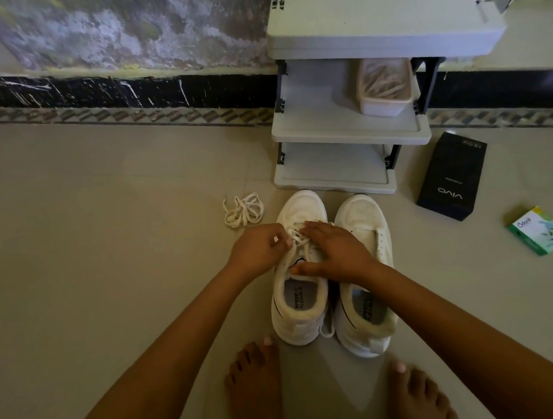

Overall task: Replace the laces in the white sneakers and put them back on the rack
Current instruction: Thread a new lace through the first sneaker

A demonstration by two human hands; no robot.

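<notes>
Two white sneakers stand side by side on the floor, toes toward the rack. On the left sneaker [300, 310], my left hand [255, 249] pinches a white lace [297, 238] over the eyelets. My right hand [335, 254] rests on that shoe's tongue with fingers spread, thumb at the collar. The right sneaker [370, 302] shows no lace over its tongue. A loose bundle of white lace [243, 210] lies on the floor left of the shoes' toes. The grey shoe rack [345, 129] stands just beyond the shoes.
A plastic tub [385, 88] sits on the rack's middle shelf. A dark phone box [452, 177] and a small green box [539, 231] lie on the floor to the right. My bare feet [254, 391] are near the shoes' heels. A wall runs behind.
</notes>
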